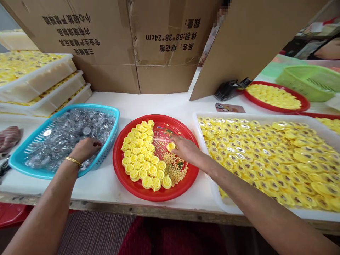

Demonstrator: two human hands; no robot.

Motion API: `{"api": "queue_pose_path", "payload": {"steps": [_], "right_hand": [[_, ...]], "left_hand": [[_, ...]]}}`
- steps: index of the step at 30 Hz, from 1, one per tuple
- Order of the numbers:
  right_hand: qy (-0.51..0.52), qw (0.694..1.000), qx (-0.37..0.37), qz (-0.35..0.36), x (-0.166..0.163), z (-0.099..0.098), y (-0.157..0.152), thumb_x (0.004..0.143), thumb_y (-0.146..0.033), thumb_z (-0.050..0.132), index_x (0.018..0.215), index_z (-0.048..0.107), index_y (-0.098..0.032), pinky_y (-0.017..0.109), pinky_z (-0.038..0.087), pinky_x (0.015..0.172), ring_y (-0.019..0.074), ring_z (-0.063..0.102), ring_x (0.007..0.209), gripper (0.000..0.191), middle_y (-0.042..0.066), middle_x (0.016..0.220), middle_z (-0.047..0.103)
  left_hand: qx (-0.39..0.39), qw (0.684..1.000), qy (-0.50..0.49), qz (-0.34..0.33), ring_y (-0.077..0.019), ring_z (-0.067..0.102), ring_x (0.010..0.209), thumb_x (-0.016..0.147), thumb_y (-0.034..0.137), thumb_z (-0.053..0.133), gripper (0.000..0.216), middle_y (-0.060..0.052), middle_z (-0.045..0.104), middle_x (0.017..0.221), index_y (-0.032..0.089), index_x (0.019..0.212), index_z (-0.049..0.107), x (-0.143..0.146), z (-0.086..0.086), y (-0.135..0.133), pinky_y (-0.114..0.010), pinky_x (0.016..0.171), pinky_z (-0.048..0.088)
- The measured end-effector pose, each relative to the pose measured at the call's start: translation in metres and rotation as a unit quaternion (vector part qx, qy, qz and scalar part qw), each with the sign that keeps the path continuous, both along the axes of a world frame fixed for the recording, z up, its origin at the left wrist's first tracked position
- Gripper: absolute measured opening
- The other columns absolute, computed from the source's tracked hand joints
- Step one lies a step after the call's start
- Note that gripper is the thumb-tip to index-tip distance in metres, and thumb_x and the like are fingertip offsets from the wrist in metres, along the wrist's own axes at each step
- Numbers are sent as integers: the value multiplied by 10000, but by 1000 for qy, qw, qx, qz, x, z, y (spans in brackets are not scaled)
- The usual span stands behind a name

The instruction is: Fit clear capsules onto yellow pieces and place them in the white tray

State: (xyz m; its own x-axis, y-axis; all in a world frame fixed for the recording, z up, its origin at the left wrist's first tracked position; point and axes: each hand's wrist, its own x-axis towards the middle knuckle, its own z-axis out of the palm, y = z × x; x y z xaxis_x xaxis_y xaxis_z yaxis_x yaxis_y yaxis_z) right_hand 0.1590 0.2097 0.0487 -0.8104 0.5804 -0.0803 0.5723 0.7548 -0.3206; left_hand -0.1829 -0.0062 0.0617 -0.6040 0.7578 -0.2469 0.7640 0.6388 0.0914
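Observation:
My left hand (85, 148) reaches into a blue basket (110, 110) full of clear plastic lids (69, 134); its fingers curl down among them, and whether they grip one is hidden. My right hand (186, 148) is over a red round tray (138, 189) and pinches a small yellow cup (170, 146). Several yellow cups (142, 156) stand in rows on the tray's left half. A heap of small yellow beads (174, 168) lies just below my right hand.
A white tray (212, 191) packed with capped yellow cups sits to the right. Stacked white trays (47, 85) stand at the left. Cardboard boxes (132, 46) wall the back. A second red tray (276, 95) and green basket (308, 81) lie far right.

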Motion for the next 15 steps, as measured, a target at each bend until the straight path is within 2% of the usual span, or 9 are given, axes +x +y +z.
{"api": "queue_pose_path", "payload": {"steps": [3,5,7,9,12,15], "right_hand": [[-14,1000,-20,-7,13,9,-12,822,-211,619,1143,555,-173,311,456,788,235,618,971,329,119,1130,612],[-57,996,-52,35,18,12,-26,807,-221,643,1039,604,-181,311,455,768,235,624,939,239,101,1078,623],[-90,990,-68,85,21,9,-41,778,-182,663,1011,622,-179,309,448,761,241,618,950,237,101,1066,621],[-90,988,-67,106,22,3,-51,765,-107,633,1001,627,-166,299,435,734,236,615,933,244,108,1036,630],[-56,990,-95,84,25,-7,-53,739,-25,575,815,641,-158,265,397,653,193,617,789,167,74,845,660],[-28,992,-116,42,28,-7,-39,721,-11,565,656,608,-166,233,360,576,145,588,646,174,26,678,643]], "left_hand": [[-6,1000,2,7,-213,594,756,787,315,512,315,-63,724,828,153,933,740,5,4,2,-230,624,356],[-9,1000,4,7,-218,591,744,795,334,511,323,-64,720,809,149,929,740,9,7,5,-229,609,343],[-14,1000,4,8,-224,594,730,788,325,517,306,-62,717,786,151,902,741,12,9,7,-229,594,331],[-18,1000,-1,8,-234,603,723,763,291,537,268,-63,720,779,153,871,740,14,10,7,-232,586,330],[-20,1000,-18,3,-233,619,743,723,245,572,244,-59,732,801,152,881,733,14,9,7,-227,595,347],[-6,999,-34,18,-216,617,746,718,262,585,268,-44,737,804,146,913,728,10,7,5,-216,608,359]]}}
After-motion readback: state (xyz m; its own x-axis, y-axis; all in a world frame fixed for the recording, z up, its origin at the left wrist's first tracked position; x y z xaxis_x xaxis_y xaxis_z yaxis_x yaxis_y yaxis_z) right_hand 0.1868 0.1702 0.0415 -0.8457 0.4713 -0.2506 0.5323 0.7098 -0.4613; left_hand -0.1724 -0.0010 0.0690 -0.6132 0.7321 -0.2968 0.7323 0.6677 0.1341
